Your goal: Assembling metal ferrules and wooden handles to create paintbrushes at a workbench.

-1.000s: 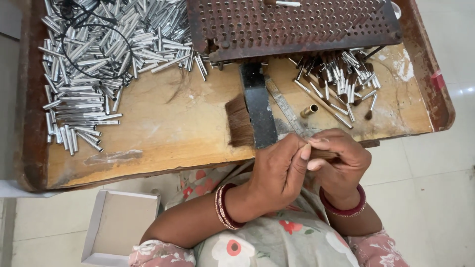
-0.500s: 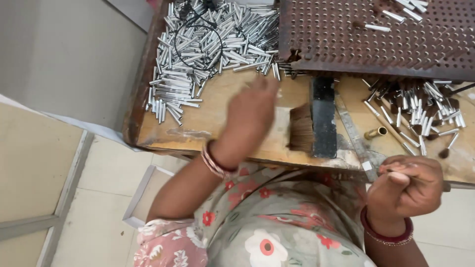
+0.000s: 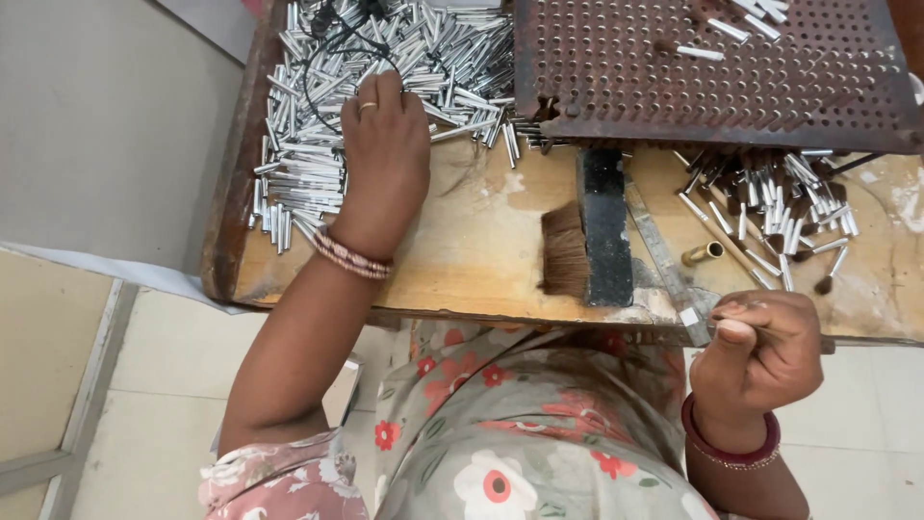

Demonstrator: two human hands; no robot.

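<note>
My left hand (image 3: pixel 385 154) rests palm-down on a heap of short silver metal tubes (image 3: pixel 298 173) at the back left of the wooden table (image 3: pixel 472 255), its fingertips among them. My right hand (image 3: pixel 760 351) is a fist at the table's front edge, thumb up, closed around a thin piece whose dark end sticks out on its right. What that piece is cannot be told. Both wrists wear bangles.
A rusty perforated metal plate (image 3: pixel 712 87) covers the back right, with a few tubes lying on it. Below it lie several tubes with dark tufts (image 3: pixel 770 202), a brass tube (image 3: pixel 703 254), a flat metal strip (image 3: pixel 659 250) and a black-backed brush (image 3: pixel 587 241). A black wire (image 3: pixel 332 58) loops over the heap.
The hands, pinched together at the table's front a second ago, have parted. My left hand reached up to the tube heap; my right stays low, still closed.
</note>
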